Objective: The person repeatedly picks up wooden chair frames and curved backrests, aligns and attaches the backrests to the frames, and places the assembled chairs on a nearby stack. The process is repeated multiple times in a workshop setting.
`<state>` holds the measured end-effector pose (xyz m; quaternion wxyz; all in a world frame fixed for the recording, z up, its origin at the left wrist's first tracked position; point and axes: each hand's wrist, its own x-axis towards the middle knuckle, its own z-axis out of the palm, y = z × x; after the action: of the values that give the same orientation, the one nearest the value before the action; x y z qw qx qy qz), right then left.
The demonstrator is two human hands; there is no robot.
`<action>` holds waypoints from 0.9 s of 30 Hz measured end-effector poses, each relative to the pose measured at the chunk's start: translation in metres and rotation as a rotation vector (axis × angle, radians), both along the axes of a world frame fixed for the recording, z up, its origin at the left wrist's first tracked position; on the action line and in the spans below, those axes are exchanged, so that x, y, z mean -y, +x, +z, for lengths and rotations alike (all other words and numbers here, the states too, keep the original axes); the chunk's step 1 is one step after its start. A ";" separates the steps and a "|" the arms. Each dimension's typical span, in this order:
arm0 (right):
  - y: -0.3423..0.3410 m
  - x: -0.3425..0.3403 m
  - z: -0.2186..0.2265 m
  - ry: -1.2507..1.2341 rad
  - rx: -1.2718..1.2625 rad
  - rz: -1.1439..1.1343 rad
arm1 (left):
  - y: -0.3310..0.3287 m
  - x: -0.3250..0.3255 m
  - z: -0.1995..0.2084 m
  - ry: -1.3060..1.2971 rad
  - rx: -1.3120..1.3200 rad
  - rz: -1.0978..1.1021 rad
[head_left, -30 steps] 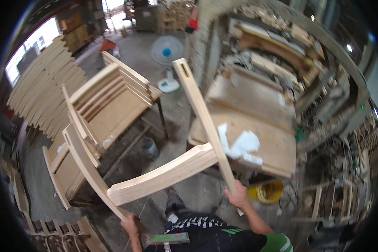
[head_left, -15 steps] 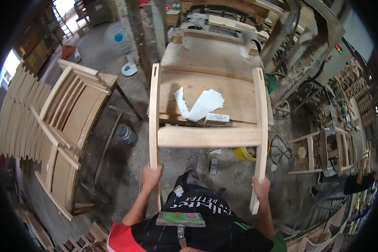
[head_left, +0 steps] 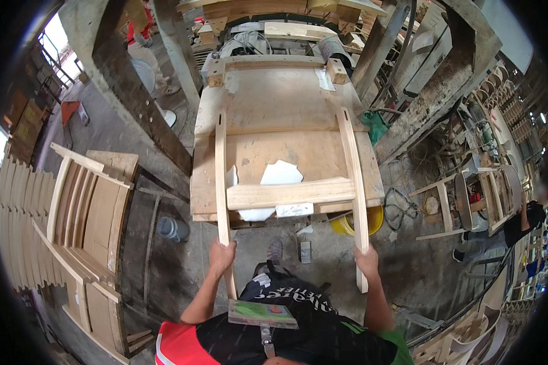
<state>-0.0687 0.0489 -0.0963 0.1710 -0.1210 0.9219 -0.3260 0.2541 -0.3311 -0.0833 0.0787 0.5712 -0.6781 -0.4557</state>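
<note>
Both hands hold a pale wooden frame [head_left: 291,193], two long legs joined by one wide crossbar. My left hand [head_left: 222,255] is wrapped round the left leg near its lower end. The right leg is gripped the same way by my right hand [head_left: 366,261]. Slots show near the far ends of both legs. The frame's far part is over a worn wooden workbench [head_left: 274,91]; whether it touches the top I cannot tell. Torn white sheet pieces [head_left: 281,172] lie on the bench, partly hidden by the crossbar, with a small white block [head_left: 295,210] at the front edge.
On the left, a table [head_left: 112,213] carries slatted chair parts beside stacked wavy wooden pieces [head_left: 27,225]. Rusty metal posts [head_left: 134,103] flank the bench. A yellow bucket [head_left: 375,220] and a grey container [head_left: 173,229] stand on the floor. A person [head_left: 517,222] is at far right.
The bench now appears closer and larger, and the frame reaches further over it. Its crossbar now covers part of the white sheet. Both hands keep their hold on the legs.
</note>
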 end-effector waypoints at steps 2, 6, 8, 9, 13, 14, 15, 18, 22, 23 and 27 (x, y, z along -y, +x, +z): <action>0.014 -0.015 0.000 0.033 -0.024 -0.064 | -0.004 0.000 0.006 0.121 -0.013 0.015; 0.034 0.002 0.043 0.044 0.141 -0.087 | 0.014 0.004 0.009 0.025 0.074 -0.064; 0.041 -0.015 0.041 0.082 0.058 -0.074 | 0.004 -0.005 0.032 -0.079 0.093 -0.123; 0.048 -0.027 0.038 0.078 -0.017 -0.071 | -0.003 -0.006 0.043 -0.142 0.099 -0.149; 0.092 -0.076 0.037 0.175 -0.009 -0.072 | -0.047 0.011 0.057 -0.932 0.004 -0.242; 0.108 -0.094 0.036 0.201 -0.001 -0.088 | -0.074 0.005 0.063 -0.705 -0.345 -0.147; 0.126 -0.112 0.036 0.224 0.015 -0.112 | -0.097 -0.004 0.069 -0.418 -0.645 -0.063; 0.165 -0.140 0.040 0.288 0.105 -0.165 | -0.137 -0.013 0.084 -0.842 -0.413 -0.431; 0.237 -0.183 0.062 0.139 0.102 -0.480 | -0.196 -0.091 0.087 -0.592 -0.385 -0.816; 0.262 -0.195 0.071 0.107 0.103 -0.581 | -0.211 -0.115 0.084 -0.452 -0.464 -0.948; 0.353 -0.229 0.101 -0.016 -0.061 -0.919 | -0.245 -0.222 0.063 -0.393 -0.587 -1.373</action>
<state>0.2848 0.2774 0.0047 -0.0196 0.2896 0.8820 -0.3714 0.0091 -0.1092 -0.0207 0.0550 -0.1464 -0.9002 -0.4065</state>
